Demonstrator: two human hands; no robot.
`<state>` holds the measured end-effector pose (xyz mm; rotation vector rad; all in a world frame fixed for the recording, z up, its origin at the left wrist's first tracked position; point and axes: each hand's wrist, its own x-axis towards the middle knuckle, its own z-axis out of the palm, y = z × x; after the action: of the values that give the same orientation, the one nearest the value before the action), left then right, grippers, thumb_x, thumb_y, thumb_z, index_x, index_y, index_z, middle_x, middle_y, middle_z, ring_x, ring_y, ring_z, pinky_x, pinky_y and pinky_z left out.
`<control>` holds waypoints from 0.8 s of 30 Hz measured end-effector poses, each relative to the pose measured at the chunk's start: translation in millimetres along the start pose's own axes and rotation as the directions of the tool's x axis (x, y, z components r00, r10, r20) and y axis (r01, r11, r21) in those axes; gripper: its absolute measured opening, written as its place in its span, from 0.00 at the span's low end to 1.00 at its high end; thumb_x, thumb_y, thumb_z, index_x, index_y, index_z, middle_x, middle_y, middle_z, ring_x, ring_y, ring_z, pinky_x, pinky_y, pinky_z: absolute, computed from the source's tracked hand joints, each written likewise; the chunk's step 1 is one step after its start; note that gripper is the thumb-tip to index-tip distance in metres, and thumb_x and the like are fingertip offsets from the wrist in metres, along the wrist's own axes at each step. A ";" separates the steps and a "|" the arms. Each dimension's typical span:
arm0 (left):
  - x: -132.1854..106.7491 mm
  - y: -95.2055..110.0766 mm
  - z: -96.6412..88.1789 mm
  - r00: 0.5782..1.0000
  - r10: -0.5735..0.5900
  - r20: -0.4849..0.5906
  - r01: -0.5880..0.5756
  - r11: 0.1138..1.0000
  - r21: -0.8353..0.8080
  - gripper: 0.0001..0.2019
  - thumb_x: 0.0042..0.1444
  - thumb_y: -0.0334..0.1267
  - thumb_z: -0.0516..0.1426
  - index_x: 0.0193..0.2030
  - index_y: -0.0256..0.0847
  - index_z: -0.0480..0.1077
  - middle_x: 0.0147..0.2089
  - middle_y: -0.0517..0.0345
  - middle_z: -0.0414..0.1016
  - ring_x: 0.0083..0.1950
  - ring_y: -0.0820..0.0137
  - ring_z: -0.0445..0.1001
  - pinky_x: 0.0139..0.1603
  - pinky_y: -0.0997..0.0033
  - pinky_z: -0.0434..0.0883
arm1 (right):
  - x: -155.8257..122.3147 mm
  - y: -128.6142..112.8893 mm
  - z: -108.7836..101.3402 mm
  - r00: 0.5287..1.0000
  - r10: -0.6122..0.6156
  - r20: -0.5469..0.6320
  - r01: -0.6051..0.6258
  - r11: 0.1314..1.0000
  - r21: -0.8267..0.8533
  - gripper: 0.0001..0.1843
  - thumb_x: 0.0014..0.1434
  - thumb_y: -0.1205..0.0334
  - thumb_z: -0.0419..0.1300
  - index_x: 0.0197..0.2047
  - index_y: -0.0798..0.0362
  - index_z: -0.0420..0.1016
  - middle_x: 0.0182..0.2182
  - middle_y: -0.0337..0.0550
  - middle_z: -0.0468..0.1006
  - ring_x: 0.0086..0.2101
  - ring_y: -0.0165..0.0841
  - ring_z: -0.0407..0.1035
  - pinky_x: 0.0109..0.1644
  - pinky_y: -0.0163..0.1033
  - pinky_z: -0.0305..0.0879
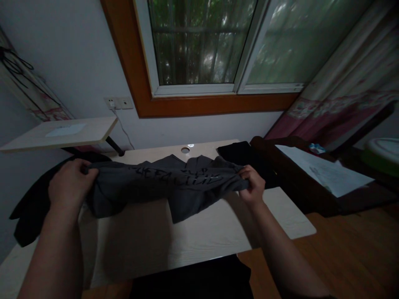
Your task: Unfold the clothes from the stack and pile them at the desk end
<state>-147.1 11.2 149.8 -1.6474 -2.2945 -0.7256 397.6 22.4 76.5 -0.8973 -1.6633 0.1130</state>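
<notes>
A dark grey garment [149,180] with black lettering, perhaps a shirt, stretches between my two hands over the pale wooden desk [199,236]. My left hand [71,180] pinches its left end between thumb and fingers. Its right end is gripped by my right hand [252,182], the fingers closed round the cloth. The middle sags, and a loose corner hangs toward the desk top. How much of the garment rests on the desk I cannot tell.
Black cloth [34,203] lies at the desk's left, and more dark cloth [246,155] at the back right. A raised shelf [90,132] stands at the back left. On the right, a paper sheet [324,170] lies on dark brown furniture. A window [202,54] is behind the desk.
</notes>
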 end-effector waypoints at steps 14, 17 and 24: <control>-94.9 169.0 70.1 0.567 0.715 0.408 -0.515 0.695 -0.502 0.34 0.59 0.40 0.62 0.72 0.49 0.59 0.66 0.47 0.72 0.62 0.54 0.74 0.61 0.52 0.71 | 24.9 -77.2 9.6 0.863 0.399 0.308 -0.499 0.585 0.640 0.26 0.57 0.37 0.55 0.25 0.46 0.49 0.23 0.39 0.56 0.24 0.36 0.56 0.30 0.45 0.62; -85.7 168.5 70.3 0.716 0.602 0.355 -0.362 0.754 -0.548 0.21 0.60 0.31 0.54 0.60 0.46 0.71 0.53 0.51 0.81 0.53 0.58 0.80 0.54 0.58 0.75 | 33.7 -85.6 6.5 0.880 0.359 0.311 -0.472 0.579 0.665 0.28 0.54 0.34 0.58 0.24 0.46 0.50 0.22 0.39 0.56 0.24 0.37 0.58 0.32 0.47 0.66; -40.6 102.2 -17.6 0.994 -0.027 -0.102 -0.071 0.542 -0.838 0.20 0.58 0.39 0.57 0.58 0.48 0.69 0.57 0.57 0.78 0.55 0.61 0.78 0.56 0.58 0.76 | 14.1 -57.6 11.0 0.809 0.318 0.494 -0.581 0.564 0.587 0.15 0.61 0.45 0.64 0.40 0.47 0.76 0.46 0.49 0.76 0.45 0.44 0.74 0.52 0.53 0.72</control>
<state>-39.5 -6.0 173.0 -1.8592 -1.8967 -2.1162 359.3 -5.1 114.1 -0.6772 -1.4341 1.2815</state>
